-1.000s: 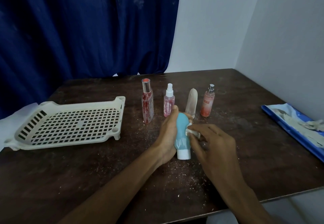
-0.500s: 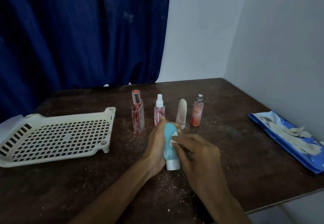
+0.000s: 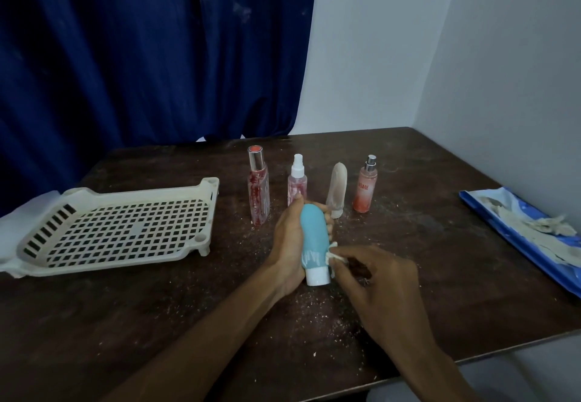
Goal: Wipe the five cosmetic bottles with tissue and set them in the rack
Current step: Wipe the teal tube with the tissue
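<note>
Near the desk's (image 3: 440, 181) middle, the left hand (image 3: 287, 244) stands a blue tube (image 3: 313, 241) cap-down, its fingers (image 3: 329, 220) wrapped round the body. The right hand (image 3: 382, 285) has its fingers pinched narrow on a small wad of tissue (image 3: 332, 252), pressed to the tube's lower right side just above the white cap. Half a second ago the wad sat higher up the tube, so the wipe has run downward and this bottle looks nearly done. Behind it four bottles stand in a row: a tall red one (image 3: 258, 187), a pink spray (image 3: 297, 181), a pale tube (image 3: 337, 191) and an orange spray (image 3: 364, 186), none wiped yet by my reckoning. To the left the rack (image 3: 119, 231) holds no bottle, so the task is at its first of five. A blue tissue pack (image 3: 518, 238) lies at the right edge.
</note>
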A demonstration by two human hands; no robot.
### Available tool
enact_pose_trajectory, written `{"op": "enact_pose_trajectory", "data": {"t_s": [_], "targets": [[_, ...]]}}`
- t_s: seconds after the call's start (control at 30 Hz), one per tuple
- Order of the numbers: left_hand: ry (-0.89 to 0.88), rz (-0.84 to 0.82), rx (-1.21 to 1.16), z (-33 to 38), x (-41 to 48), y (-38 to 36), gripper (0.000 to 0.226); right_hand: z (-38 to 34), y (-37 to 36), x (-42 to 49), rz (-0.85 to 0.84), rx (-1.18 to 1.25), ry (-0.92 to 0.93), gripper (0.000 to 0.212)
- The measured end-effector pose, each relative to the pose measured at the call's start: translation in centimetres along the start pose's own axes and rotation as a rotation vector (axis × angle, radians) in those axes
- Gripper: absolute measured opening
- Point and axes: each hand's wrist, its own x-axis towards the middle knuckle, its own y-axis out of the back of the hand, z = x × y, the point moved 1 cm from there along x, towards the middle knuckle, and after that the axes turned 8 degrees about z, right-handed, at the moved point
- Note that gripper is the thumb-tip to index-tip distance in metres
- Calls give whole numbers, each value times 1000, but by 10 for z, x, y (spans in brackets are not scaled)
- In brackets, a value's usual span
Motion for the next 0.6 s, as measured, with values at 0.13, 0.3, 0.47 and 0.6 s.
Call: {"op": "enact_pose_trajectory", "data": {"t_s": [0.13, 0.3, 0.47, 0.6], "targets": [[-58, 6, 28, -4, -3, -5, 48, -1, 0, 5, 67, -12, -24, 16], [-72, 23, 27, -2, 0, 2, 49, -10, -5, -7, 44, -15, 47, 23], [-37, 24, 32, -3, -3, -4, 47, -2, -1, 3, 78, -37, 28, 24], [-58, 41, 14, -4, 2, -1, 49, -12, -5, -1, 31, -73, 92, 24]]}}
